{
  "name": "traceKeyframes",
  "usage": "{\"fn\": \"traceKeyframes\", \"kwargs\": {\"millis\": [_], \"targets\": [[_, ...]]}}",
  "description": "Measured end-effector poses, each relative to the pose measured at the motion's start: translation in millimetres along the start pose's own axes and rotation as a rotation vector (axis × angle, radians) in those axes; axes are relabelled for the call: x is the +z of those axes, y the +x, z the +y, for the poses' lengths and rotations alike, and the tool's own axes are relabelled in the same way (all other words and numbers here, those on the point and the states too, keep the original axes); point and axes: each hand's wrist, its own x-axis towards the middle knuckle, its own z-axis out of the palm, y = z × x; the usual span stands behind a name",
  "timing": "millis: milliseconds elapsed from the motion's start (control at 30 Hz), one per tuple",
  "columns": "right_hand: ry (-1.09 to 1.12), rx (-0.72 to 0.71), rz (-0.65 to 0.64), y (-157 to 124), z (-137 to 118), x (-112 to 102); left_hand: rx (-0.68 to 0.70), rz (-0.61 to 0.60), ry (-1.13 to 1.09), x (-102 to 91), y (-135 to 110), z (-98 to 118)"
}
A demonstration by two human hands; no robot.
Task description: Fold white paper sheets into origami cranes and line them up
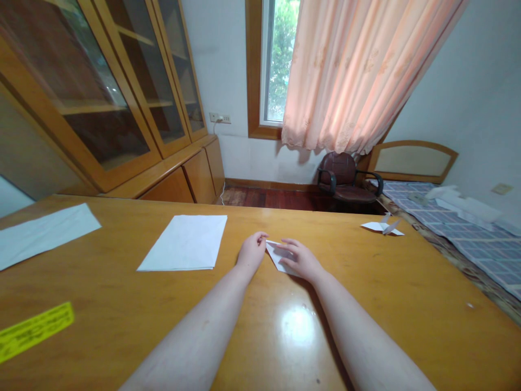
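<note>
A small folded piece of white paper [275, 257] lies on the wooden table, between my two hands. My left hand [251, 253] has its fingers curled together at the paper's upper left corner, pinching it. My right hand [304, 260] rests over the paper's right part with its fingers stretched and apart, hiding some of it. Left of my hands sits a stack of white paper sheets [185, 243]. Toward the table's far right edge stands a folded paper crane [383, 226] with its wings spread.
Another white sheet [44, 233] lies at the table's [163, 331] far left, above a yellow label [36, 330]. Beyond the table are a glass-door cabinet [134, 108], a brown armchair [344, 176] and a bed [451, 217]. A pink curtain [358, 70] partly covers the window.
</note>
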Motion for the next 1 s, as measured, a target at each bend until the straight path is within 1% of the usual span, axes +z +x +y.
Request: {"fn": "traceKeyframes", "kwargs": {"millis": [100,167,233,367,467,600,700,833,900,1000], "targets": [[0.029,-0.002,0.026,0,1,0,-0.091,-0.011,-0.082,2.2,2,-3],[0.017,-0.003,0.007,-1,-1,0,-0.152,-0.024,-0.139,3.4,2,-3],[-0.036,-0.018,-0.03,-1,-3,-1,-0.201,-0.014,-0.194,3.6,3,-3],[-0.195,-0.11,-0.073,-2,-7,-2,-0.277,0.034,-0.245,2.0,5,1],[-0.232,-0.157,-0.113,-3,-9,-2,-0.31,0.068,-0.265,1.8,6,3],[-0.201,-0.146,-0.177,-4,-12,-1,-0.31,0.084,-0.39,5.7,8,-1],[-0.192,-0.127,-0.192,-3,-13,0,-0.286,0.078,-0.521,10.1,8,-6],[-0.165,-0.093,-0.152,0,-15,0,-0.247,0.051,-0.638,14.9,9,-10],[-0.128,-0.07,-0.122,0,-17,-1,-0.218,0.051,-0.636,16.5,10,-13],[-0.059,0.007,-0.054,-1,-17,-3,-0.171,0.058,-0.594,17.7,11,-17]]}}
